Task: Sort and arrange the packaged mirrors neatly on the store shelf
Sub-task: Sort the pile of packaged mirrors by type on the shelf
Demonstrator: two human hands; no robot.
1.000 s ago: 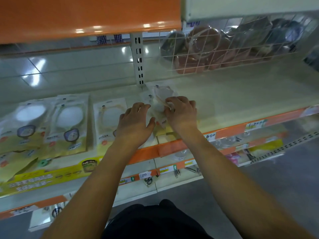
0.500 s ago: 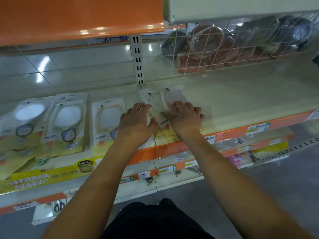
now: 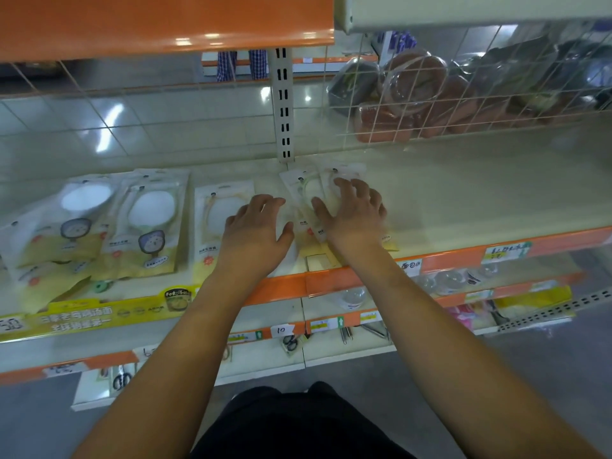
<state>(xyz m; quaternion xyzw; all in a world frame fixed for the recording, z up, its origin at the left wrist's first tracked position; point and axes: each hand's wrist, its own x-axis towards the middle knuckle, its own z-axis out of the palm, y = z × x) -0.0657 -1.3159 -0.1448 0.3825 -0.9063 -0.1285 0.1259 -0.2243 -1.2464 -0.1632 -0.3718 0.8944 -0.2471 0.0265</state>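
Note:
Several packaged mirrors in clear and yellow bags lie flat on the cream shelf [image 3: 463, 193]. Two overlapping packs [image 3: 298, 190] sit at the middle, by the upright post. My right hand [image 3: 351, 213] rests on them with its fingers spread and flat. My left hand [image 3: 255, 226] lies flat beside it, covering the right edge of a single pack [image 3: 215, 220]. Further left, a pile of packs [image 3: 145, 223] overlaps loosely, with another pile [image 3: 63, 223] at the far left.
A wire mesh divider [image 3: 430, 104] at the back right holds brown and dark round packaged items behind it. The orange shelf above [image 3: 165, 24] hangs low. Lower shelves [image 3: 331, 329] carry scissors and small goods. The orange shelf lip [image 3: 447, 263] has price tags.
My right hand has set the pack it held down onto the shelf and flattened on top of it. My left hand has slid slightly left and flattened.

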